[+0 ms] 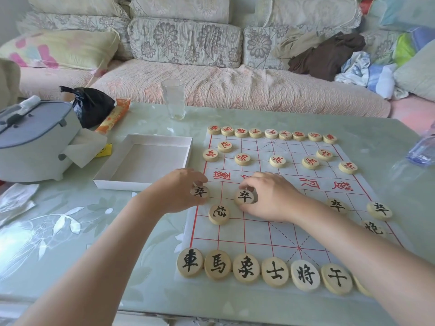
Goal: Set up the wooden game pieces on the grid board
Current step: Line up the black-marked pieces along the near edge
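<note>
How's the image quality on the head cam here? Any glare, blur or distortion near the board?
Head view: daylight glare washes the glossy table at lower left; wide-angle bend curves the sofa and stretches the near row of black pieces; the edges smear, with the bottle at right soft; the board, left hand and right hand are sharp, with only soft shadows.

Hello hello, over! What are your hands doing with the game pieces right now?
Left hand pinching a black-lettered piece at the board edge. Right hand gripping another black piece. Red side set. Nothing in the way.
</note>
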`<control>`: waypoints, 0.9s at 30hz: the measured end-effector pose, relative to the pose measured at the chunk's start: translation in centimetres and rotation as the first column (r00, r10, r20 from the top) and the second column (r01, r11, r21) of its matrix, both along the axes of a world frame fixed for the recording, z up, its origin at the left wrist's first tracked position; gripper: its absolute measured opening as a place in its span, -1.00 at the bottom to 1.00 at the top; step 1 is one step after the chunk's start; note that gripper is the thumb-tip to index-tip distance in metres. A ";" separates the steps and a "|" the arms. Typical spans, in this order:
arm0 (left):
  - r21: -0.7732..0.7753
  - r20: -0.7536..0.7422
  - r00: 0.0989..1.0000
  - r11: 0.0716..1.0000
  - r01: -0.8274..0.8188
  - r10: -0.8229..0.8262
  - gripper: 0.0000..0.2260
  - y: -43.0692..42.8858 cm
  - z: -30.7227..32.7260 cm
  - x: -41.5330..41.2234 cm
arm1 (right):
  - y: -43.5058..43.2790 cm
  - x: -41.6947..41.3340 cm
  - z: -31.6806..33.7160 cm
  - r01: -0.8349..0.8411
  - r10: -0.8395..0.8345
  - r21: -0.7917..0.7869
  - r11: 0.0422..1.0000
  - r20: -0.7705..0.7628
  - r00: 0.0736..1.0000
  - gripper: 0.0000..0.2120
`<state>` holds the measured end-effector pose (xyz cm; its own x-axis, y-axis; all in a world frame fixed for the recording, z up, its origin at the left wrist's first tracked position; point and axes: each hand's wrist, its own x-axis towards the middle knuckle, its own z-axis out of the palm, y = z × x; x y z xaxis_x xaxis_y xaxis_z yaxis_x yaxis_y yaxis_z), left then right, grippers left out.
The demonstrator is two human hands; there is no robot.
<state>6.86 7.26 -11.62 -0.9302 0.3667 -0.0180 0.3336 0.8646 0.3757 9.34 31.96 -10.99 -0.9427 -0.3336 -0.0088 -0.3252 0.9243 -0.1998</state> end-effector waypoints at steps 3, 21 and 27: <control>-0.023 -0.004 1.000 1.000 0.014 -0.015 -0.56 0.1 0.0 0.1 | -0.1 0.0 -0.1 -0.007 0.007 0.008 1.000 -0.002 1.000 -0.49; -0.043 -0.204 0.975 0.996 0.081 -0.088 -0.54 -0.1 0.3 1.7 | -3.0 1.6 0.5 -0.202 0.209 0.067 0.977 -0.117 0.971 -0.39; 0.027 -0.167 0.977 0.990 0.139 -0.133 -0.61 0.1 0.3 3.3 | -4.1 2.4 0.0 -0.230 0.238 0.092 0.969 -0.082 0.968 -0.47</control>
